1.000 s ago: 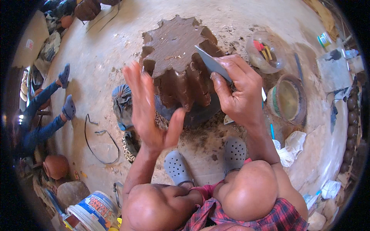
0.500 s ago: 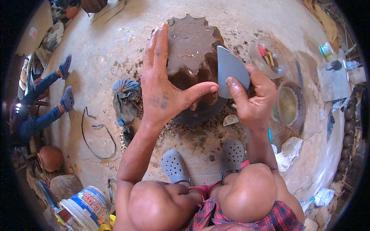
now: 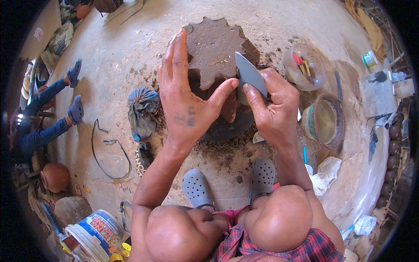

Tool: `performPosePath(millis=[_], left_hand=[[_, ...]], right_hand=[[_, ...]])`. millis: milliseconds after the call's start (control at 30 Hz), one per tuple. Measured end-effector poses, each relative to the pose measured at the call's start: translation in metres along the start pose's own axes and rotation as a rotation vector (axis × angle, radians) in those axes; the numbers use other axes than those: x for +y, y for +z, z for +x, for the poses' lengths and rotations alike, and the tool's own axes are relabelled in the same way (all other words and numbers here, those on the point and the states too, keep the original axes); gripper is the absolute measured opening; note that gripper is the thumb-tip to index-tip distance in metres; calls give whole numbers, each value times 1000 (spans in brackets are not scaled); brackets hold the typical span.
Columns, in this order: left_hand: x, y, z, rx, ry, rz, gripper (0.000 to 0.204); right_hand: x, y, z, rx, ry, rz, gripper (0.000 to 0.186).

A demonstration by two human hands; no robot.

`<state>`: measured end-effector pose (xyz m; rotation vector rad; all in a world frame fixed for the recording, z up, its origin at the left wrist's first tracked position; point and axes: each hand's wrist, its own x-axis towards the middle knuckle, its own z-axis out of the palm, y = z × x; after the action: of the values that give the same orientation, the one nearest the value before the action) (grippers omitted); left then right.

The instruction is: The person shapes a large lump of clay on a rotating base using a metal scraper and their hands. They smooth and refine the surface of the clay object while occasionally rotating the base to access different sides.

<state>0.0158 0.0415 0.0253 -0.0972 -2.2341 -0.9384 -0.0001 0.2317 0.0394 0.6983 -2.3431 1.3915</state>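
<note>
Between our open left hand and our right hand, gripping a grey scraper, the clay form stands already ridged, its top seemingly not yet smoothed.

One scraper, four clogs

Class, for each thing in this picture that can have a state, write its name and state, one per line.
Left hand: open, thumb spread
Right hand: closed on the scraper
Grey scraper: held, tip upward in the picture
Brown clay form: standing, edge notched
Round basin: open, holding murky liquid
Clear bowl: open, holding small tools
Cloth bundle: crumpled
White plastic bag: crumpled
Grey clogs: worn
</note>
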Motion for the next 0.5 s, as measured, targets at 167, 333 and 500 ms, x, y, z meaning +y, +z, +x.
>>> performPosePath(millis=[167, 333, 500], left_hand=[[8, 3, 1, 31, -70, 38, 117], [6, -4, -2, -7, 42, -27, 105], [-2, -30, -35, -136, 436, -141, 54]], right_hand=[[8, -7, 8, -69, -63, 19, 22], [18, -30, 15, -209, -230, 232, 22], [3, -44, -9, -321, -253, 300, 19]])
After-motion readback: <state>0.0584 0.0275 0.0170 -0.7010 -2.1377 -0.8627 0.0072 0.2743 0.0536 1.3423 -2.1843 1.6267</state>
